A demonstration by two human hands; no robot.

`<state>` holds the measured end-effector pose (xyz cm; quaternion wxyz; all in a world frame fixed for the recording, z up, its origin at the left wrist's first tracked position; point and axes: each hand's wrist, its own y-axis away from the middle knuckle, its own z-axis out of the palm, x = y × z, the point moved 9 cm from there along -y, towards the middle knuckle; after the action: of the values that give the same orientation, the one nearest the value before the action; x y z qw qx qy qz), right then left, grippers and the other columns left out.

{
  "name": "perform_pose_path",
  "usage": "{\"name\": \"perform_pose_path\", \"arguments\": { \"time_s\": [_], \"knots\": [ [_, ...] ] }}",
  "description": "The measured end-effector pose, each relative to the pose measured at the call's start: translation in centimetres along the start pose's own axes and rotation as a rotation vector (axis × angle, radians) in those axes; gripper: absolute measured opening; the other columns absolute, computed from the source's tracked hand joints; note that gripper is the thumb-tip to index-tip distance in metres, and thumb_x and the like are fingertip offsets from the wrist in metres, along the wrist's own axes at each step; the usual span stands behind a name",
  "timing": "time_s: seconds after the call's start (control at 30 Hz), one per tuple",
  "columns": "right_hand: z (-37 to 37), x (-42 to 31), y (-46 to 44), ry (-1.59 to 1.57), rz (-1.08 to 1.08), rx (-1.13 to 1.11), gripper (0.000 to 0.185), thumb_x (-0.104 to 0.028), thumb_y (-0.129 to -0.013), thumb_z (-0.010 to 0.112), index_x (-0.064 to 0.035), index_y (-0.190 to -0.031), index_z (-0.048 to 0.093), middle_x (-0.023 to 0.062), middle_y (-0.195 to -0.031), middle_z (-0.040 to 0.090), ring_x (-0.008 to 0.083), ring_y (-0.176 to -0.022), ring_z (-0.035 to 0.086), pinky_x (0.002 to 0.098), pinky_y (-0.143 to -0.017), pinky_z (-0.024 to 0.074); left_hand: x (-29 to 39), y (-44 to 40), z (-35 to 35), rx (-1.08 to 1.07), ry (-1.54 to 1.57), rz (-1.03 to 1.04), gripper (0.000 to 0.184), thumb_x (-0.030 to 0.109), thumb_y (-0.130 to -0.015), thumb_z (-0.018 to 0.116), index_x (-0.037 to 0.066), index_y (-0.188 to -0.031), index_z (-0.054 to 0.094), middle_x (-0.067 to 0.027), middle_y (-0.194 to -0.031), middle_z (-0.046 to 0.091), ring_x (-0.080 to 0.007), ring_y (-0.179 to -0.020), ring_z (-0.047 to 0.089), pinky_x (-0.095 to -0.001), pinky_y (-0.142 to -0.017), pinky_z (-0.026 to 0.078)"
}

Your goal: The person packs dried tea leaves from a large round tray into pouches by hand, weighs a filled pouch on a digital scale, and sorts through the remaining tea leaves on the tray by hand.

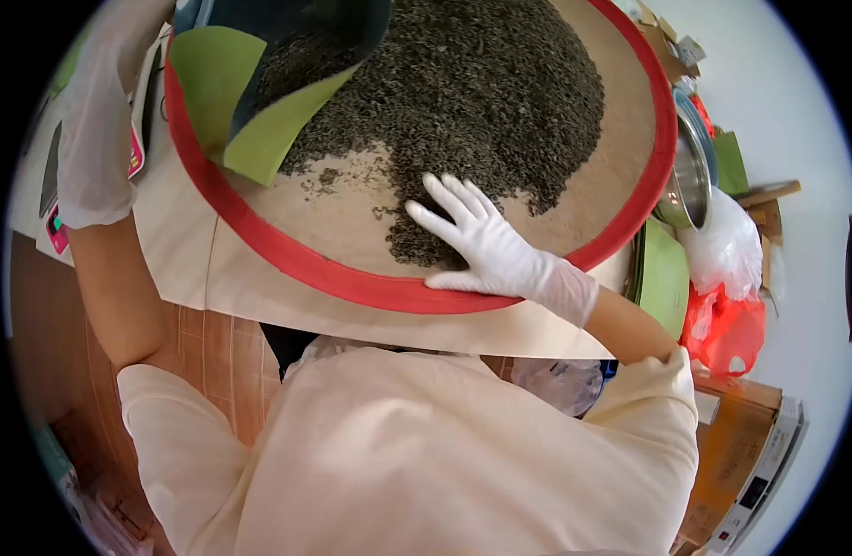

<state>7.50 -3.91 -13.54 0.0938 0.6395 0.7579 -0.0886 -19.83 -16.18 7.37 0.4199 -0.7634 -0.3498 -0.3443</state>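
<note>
A large round tray [315,273] with a red rim holds a heap of dark, dried, tea-like leaves [500,83]. My right hand [486,236], in a white glove, lies palm down over the near rim with its fingers spread, fingertips touching the edge of the heap. At the upper left, a green bag [217,69] with a dark inner side lies with its mouth open on the tray, more of the leaves inside it. My left hand [143,37], in a loose translucent glove, reaches up beside the bag at the frame's top edge; its fingers are hidden.
A pale cloth [180,255] covers the table under the tray. On the right stand a metal bowl [690,181], a white plastic bag [727,241], a red plastic bag [722,329] and green sheets or bags [665,278]. Below is a cardboard box [727,454].
</note>
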Motion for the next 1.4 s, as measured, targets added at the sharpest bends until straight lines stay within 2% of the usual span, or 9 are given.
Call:
{"name": "perform_pose_path", "arguments": {
  "time_s": [0.27, 0.47, 0.67, 0.73, 0.87, 0.93, 1.03, 1.13, 1.4],
  "knots": [
    [0.8, 7.0, -8.1, 0.232, 0.125, 0.108, 0.101, -0.076, -0.067, 0.061, -0.0253, -0.149, 0.03, 0.0261, -0.152, 0.02, 0.0503, -0.138, 0.022, 0.0649, -0.108, 0.0218, -3.1, -3.0, 1.0, -0.118, 0.209, -0.072, 0.04, 0.035, -0.095, 0.058, 0.005, -0.121, 0.062, -0.0008, -0.097, 0.067, -0.0113, -0.084, 0.062, -0.0261, -0.078, 0.048],
    [0.3, 5.8, -6.6, 0.102, 0.105, 0.176, 0.061, -0.046, -0.074, 0.07, -0.0218, -0.128, 0.057, 0.0161, -0.132, 0.048, 0.0352, -0.111, 0.051, 0.046, -0.09, 0.0471, -5.5, -5.4, 0.5, -0.265, 0.255, -0.063, 0.033, 0.026, -0.096, 0.06, 0.001, -0.117, 0.063, -0.0049, -0.11, 0.067, -0.0097, -0.097, 0.061, -0.0234, -0.088, 0.046],
    [0.9, 6.5, -3.9, -0.143, 0.262, 0.155, 0.049, -0.027, -0.072, 0.075, -0.0144, -0.118, 0.063, 0.0124, -0.118, 0.058, 0.0257, -0.099, 0.06, 0.034, -0.084, 0.0514, -1.2, -1.9, 1.2, -0.081, -0.034, -0.006, 0.037, 0.03, -0.094, 0.061, 0.0, -0.117, 0.065, -0.0037, -0.106, 0.069, -0.0098, -0.097, 0.062, -0.0237, -0.089, 0.045],
    [2.9, 9.8, -2.2, -0.896, 0.624, 0.12, 0.045, -0.029, -0.076, 0.071, -0.0075, -0.115, 0.064, 0.0093, -0.116, 0.061, 0.0193, -0.097, 0.06, 0.0311, -0.087, 0.0482, -0.5, -1.5, 2.3, -0.129, -0.158, 0.071, 0.034, 0.032, -0.097, 0.052, 0.006, -0.11, 0.067, -0.0015, -0.065, 0.057, -0.0119, -0.055, 0.051, -0.0294, -0.054, 0.042],
    [-1.5, 8.7, -1.0, -1.474, 0.66, 0.195, 0.036, -0.03, -0.082, 0.063, -0.0106, -0.112, 0.067, 0.0035, -0.117, 0.061, 0.0162, -0.109, 0.052, 0.0286, -0.101, 0.0359, 0.9, -0.2, 3.2, -0.191, -0.174, 0.131, 0.035, 0.03, -0.096, 0.056, 0.005, -0.119, 0.066, 0.0055, -0.067, 0.054, -0.0026, -0.057, 0.046, -0.0223, -0.051, 0.037],
    [-7.0, 7.8, -1.4, -1.345, 0.584, 0.272, 0.034, -0.033, -0.083, 0.06, -0.0138, -0.11, 0.068, 0.0032, -0.121, 0.06, 0.0177, -0.116, 0.048, 0.0282, -0.106, 0.0292, 0.6, 0.3, 4.6, -0.302, -0.064, 0.077, 0.035, 0.03, -0.097, 0.055, 0.003, -0.117, 0.066, 0.0042, -0.068, 0.058, -0.0043, -0.057, 0.047, -0.0232, -0.052, 0.039],
    [-14.1, 6.7, -2.6, -1.314, 0.427, 0.373, 0.041, -0.04, -0.087, 0.053, -0.0168, -0.12, 0.062, 0.0069, -0.096, 0.059, 0.0113, -0.074, 0.055, 0.0242, -0.056, 0.0453, 1.4, 0.0, 5.8, -0.338, -0.105, 0.118, 0.033, 0.028, -0.097, 0.054, 0.005, -0.117, 0.066, 0.0006, -0.074, 0.063, -0.0073, -0.059, 0.052, -0.0257, -0.057, 0.043],
    [-21.2, 3.2, -5.6, -1.14, 0.184, 0.377, 0.04, -0.043, -0.092, 0.051, -0.0127, -0.114, 0.063, 0.0034, -0.085, 0.059, 0.0075, -0.072, 0.053, 0.0244, -0.059, 0.0447, 1.5, -0.6, 6.8, -0.325, -0.192, 0.116, 0.032, 0.026, -0.096, 0.053, 0.006, -0.118, 0.066, -0.0048, -0.081, 0.067, -0.0121, -0.067, 0.059, -0.0299, -0.067, 0.047],
    [-20.9, 0.2, -13.5, -0.317, 0.21, 0.211, 0.067, -0.048, -0.09, 0.057, -0.0075, -0.141, 0.044, 0.0143, -0.137, 0.051, 0.0248, -0.12, 0.052, 0.033, -0.102, 0.0408, 0.6, -1.0, 5.8, -0.322, -0.12, -0.032, 0.037, 0.029, -0.097, 0.056, 0.002, -0.122, 0.062, 0.0021, -0.086, 0.065, -0.0059, -0.073, 0.054, -0.0238, -0.068, 0.043]
  ]
}}
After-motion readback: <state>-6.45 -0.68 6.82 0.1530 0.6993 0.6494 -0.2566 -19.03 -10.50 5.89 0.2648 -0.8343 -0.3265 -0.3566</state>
